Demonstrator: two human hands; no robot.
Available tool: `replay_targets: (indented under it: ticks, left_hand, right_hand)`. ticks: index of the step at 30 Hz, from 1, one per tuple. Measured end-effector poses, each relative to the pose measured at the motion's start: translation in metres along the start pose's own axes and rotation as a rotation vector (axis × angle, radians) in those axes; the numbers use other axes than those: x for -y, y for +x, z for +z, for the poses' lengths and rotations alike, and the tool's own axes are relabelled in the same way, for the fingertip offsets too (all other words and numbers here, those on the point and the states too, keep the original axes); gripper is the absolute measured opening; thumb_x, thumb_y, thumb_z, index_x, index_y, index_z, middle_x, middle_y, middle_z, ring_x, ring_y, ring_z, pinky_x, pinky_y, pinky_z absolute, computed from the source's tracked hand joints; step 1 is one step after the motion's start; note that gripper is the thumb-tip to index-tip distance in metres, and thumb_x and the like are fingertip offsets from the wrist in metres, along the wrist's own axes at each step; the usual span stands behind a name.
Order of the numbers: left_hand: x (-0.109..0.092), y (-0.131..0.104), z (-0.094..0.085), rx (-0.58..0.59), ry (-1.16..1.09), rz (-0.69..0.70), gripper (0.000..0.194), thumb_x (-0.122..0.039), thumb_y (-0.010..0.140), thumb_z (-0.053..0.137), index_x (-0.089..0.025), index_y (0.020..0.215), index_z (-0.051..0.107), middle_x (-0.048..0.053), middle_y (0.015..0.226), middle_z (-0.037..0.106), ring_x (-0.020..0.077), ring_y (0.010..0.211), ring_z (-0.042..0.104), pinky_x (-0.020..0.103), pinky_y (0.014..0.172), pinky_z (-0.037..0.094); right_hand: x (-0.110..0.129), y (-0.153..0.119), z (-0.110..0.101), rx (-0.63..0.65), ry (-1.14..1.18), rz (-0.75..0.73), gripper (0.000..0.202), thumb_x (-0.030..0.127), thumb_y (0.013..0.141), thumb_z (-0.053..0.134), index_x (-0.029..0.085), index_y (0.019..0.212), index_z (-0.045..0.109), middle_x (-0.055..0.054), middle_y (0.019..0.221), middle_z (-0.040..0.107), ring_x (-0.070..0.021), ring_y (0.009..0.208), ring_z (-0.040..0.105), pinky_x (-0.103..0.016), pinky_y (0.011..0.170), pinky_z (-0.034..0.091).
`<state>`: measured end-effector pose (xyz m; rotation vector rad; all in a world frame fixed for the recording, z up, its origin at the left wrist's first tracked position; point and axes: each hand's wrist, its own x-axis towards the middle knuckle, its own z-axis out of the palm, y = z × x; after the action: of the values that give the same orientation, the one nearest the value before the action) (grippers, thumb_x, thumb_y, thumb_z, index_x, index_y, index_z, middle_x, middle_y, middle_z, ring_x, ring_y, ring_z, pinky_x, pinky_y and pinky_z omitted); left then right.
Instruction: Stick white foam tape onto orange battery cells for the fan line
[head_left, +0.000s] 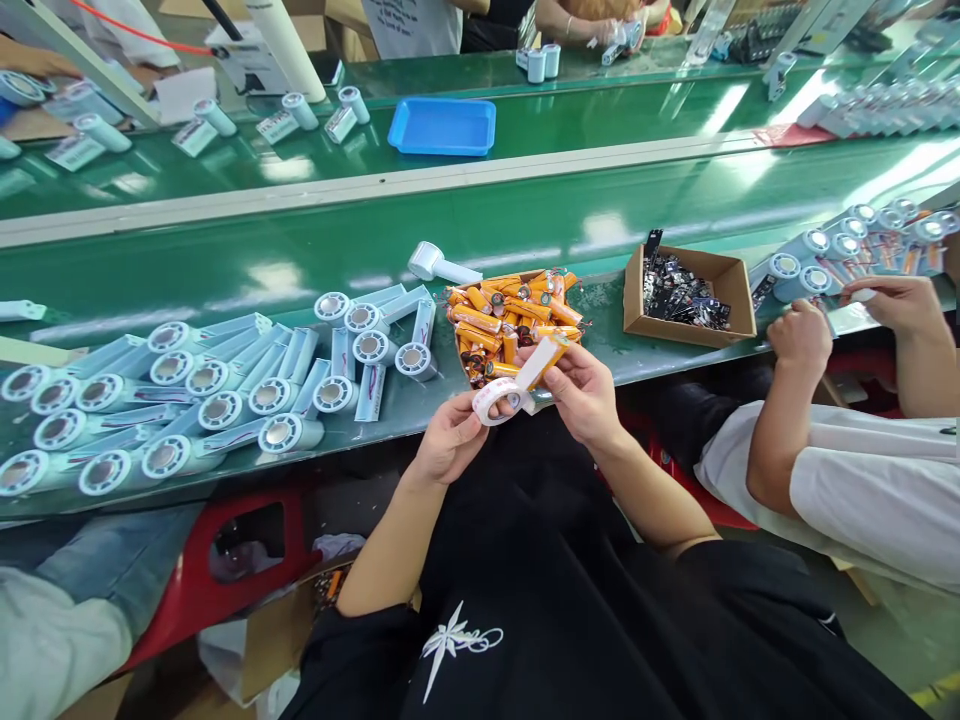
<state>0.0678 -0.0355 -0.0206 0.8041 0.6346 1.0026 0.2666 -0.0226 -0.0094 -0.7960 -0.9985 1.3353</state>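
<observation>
A roll of white tape (496, 402) is pinched in my left hand (452, 437), just in front of the bench edge. My right hand (581, 388) grips an orange battery (553, 358) with a white strip of tape lying along it; the strip runs close to the roll. Directly behind both hands sits a container heaped with orange batteries (517, 312) with thin wires. Left of that heap stand many light blue fan bodies (279, 433) with open handles. One more light blue body (427, 260) lies behind the heap.
A cardboard box (690, 335) of small dark parts stands right of the batteries. A co-worker's hands (802, 335) are at the right, near more blue fans (814, 282). Across the divider rail (360, 184) is a blue tray (442, 127). Red stools (187, 590) flank me.
</observation>
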Motion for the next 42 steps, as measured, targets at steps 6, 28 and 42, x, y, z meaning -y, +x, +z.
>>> replay_targets:
  ticks: [6,28,42]
  left_hand:
    - [0.009,0.002,0.005,0.057,-0.051,-0.066,0.032,-0.036,0.072,0.087,-0.017,0.095,0.078,0.007,0.087,0.069,0.0138,0.067,0.054,0.027,0.059,0.039]
    - [-0.106,0.164,0.016,0.021,1.274,-0.057,0.044,-0.050,0.095,0.064,-0.015,0.071,0.075,0.007,0.070,0.070,0.0176,0.062,0.055,0.033,0.066,0.042]
    - [-0.145,0.288,-0.059,0.150,1.981,-0.037,0.036,-0.041,0.084,0.064,-0.019,0.109,0.077,0.012,0.126,0.075,0.0286,0.120,0.063,0.041,0.112,0.041]
  right_hand:
    - [-0.008,-0.011,0.017,-0.169,0.231,0.024,0.064,0.043,0.085,0.085,0.034,0.138,0.050,-0.005,0.123,0.077,-0.0287,0.124,0.073,-0.052,0.105,0.062]
    - [0.042,-0.001,-0.080,-0.356,-0.020,-0.135,0.087,0.048,0.057,0.102,0.036,0.133,0.063,0.000,0.094,0.080,-0.0283,0.090,0.081,-0.046,0.084,0.069]
    - [0.039,-0.093,-0.168,-0.586,0.076,-0.053,0.066,0.045,0.057,0.102,0.034,0.116,0.074,-0.005,0.089,0.083,-0.0311,0.072,0.081,-0.044,0.063,0.070]
